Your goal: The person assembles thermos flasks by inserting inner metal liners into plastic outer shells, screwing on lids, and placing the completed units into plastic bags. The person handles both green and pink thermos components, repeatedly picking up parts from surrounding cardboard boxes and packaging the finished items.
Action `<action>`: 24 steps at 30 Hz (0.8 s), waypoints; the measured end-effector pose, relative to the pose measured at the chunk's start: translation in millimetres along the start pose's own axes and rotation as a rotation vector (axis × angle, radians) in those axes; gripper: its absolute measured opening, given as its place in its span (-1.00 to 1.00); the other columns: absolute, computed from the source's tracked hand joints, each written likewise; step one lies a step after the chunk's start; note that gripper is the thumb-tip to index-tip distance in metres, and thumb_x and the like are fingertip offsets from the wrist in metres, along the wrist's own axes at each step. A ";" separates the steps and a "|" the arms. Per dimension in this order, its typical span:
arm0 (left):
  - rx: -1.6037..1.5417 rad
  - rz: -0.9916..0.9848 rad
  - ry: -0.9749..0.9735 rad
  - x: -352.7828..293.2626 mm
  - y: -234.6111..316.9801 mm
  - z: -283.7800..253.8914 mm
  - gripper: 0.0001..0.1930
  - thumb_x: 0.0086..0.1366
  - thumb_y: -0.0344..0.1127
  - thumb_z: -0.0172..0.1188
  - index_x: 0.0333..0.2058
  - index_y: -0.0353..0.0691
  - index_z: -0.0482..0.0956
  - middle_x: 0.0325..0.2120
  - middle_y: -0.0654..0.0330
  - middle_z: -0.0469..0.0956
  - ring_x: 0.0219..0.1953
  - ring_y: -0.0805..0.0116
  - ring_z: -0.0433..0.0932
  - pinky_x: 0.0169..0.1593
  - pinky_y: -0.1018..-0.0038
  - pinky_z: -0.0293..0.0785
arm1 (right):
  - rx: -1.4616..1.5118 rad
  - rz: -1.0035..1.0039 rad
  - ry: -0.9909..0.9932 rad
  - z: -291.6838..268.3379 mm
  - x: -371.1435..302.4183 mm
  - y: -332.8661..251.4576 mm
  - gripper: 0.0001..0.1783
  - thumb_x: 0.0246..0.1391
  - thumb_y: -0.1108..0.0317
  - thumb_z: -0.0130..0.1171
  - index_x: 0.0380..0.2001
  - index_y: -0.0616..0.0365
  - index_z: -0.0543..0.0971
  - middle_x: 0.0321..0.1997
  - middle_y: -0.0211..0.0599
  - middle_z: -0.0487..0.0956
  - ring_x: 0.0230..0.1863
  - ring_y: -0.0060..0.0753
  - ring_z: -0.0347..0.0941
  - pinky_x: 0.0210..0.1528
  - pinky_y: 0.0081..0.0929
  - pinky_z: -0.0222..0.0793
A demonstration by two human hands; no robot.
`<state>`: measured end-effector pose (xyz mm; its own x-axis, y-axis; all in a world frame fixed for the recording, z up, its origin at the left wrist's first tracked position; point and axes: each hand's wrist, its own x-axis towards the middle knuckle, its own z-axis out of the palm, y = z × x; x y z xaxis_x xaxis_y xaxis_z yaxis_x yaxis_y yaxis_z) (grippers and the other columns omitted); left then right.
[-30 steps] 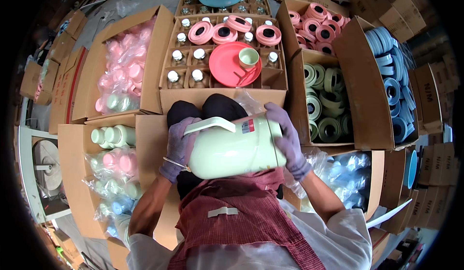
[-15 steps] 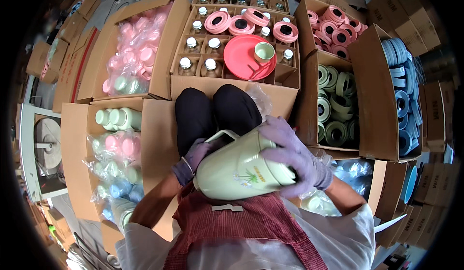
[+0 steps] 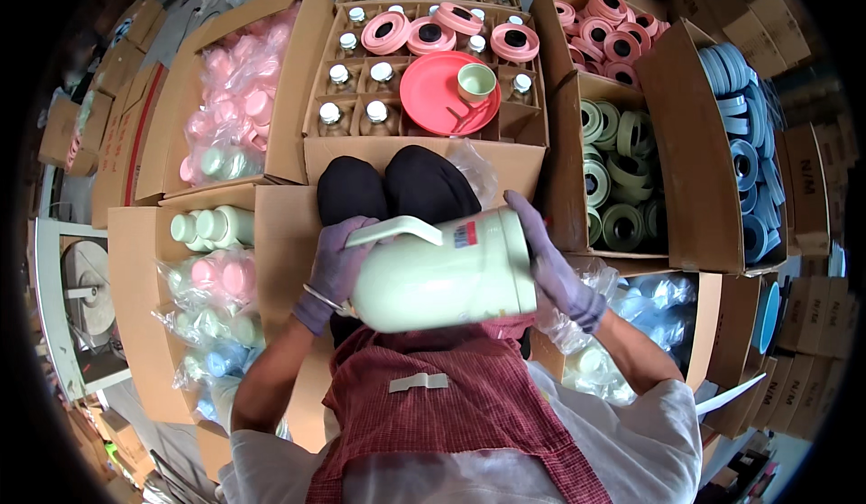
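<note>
Across my lap, a pale green jug (image 3: 433,283) lies on its side above my apron. Its handle (image 3: 397,226) faces away from me, and a small red and blue sticker (image 3: 465,234) shows beside it. My left hand (image 3: 341,260) is wrapped around the narrower, rounded end near the handle. Against the wide, banded end presses my right hand (image 3: 559,274), its fingers pointing away along the rim. Both hands wear purple gloves. The jug's underside and some of the left fingertips are hidden.
Ahead, a divided carton (image 3: 424,159) holds white-capped glass bottles, pink rings and a red plate (image 3: 431,111) with a green cup (image 3: 476,82). Cartons of pink, green and blue rings (image 3: 745,179) stand right. Left are cartons of bagged pink parts (image 3: 239,89) and mixed-colour parts (image 3: 236,274).
The jug has rolled so its flower print has turned out of sight and its handle and sticker show. It lies more level, and my right hand has shifted onto its wide end.
</note>
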<state>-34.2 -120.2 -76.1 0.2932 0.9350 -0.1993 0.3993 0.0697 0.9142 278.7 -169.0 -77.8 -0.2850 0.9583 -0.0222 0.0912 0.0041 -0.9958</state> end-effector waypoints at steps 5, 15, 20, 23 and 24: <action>-0.678 -0.575 -0.184 -14.7 -83.4 40.1 -0.76 0.36 -0.28 0.08 -0.26 -0.32 0.65 -0.44 0.22 0.59 -0.38 0.53 0.54 -0.24 0.50 0.47 | -0.344 -0.641 -0.400 -9.4 19.3 -84.2 0.13 -0.21 -0.40 0.25 0.28 0.21 0.28 0.42 0.19 0.04 0.42 0.31 -0.07 0.39 0.12 -0.22; -0.101 0.006 0.224 -28.0 2.8 33.9 -0.80 0.29 -0.32 0.11 -0.31 -0.36 0.60 -0.43 0.13 0.64 -0.34 0.37 0.61 -0.17 0.49 0.51 | 0.055 -0.145 -0.055 -8.3 -4.2 -28.7 -0.03 -0.28 0.10 0.22 0.30 0.15 0.25 0.42 -0.05 0.11 0.47 -0.07 -0.05 0.46 -0.22 -0.25; 0.255 0.539 0.308 -15.3 35.9 30.3 -0.81 0.11 -0.51 0.06 -0.31 -0.38 0.60 -0.42 0.06 0.63 -0.34 0.25 0.64 -0.10 0.49 0.53 | 0.489 0.226 0.298 21.9 -13.9 19.4 -0.15 0.07 0.10 0.11 0.38 0.14 0.10 0.34 -0.24 0.21 0.38 -0.32 0.07 0.41 -0.44 -0.09; 0.194 0.450 0.248 -1.6 37.6 24.1 -0.77 0.07 -0.54 0.04 -0.29 -0.39 0.61 -0.43 0.04 0.62 -0.36 0.30 0.63 -0.13 0.49 0.54 | 0.581 0.319 0.309 23.3 -11.0 34.2 -0.17 0.24 -0.04 0.05 0.42 0.08 0.03 0.35 -0.29 0.23 0.36 -0.34 0.13 0.40 -0.41 0.00; 0.099 0.339 0.225 -2.5 31.0 19.7 -0.76 0.07 -0.55 0.04 -0.28 -0.39 0.62 -0.43 0.04 0.62 -0.37 0.33 0.62 -0.15 0.50 0.54 | 0.603 0.411 0.228 13.4 6.4 7.9 -0.17 0.25 -0.08 0.04 0.43 0.04 0.02 0.35 -0.30 0.25 0.36 -0.35 0.16 0.41 -0.37 0.02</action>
<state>-5.4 -127.3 -54.2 0.2302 0.9525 0.1993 0.3977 -0.2790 0.8741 264.9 -166.7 -87.0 -0.1305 0.8846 -0.4478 -0.4077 -0.4596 -0.7890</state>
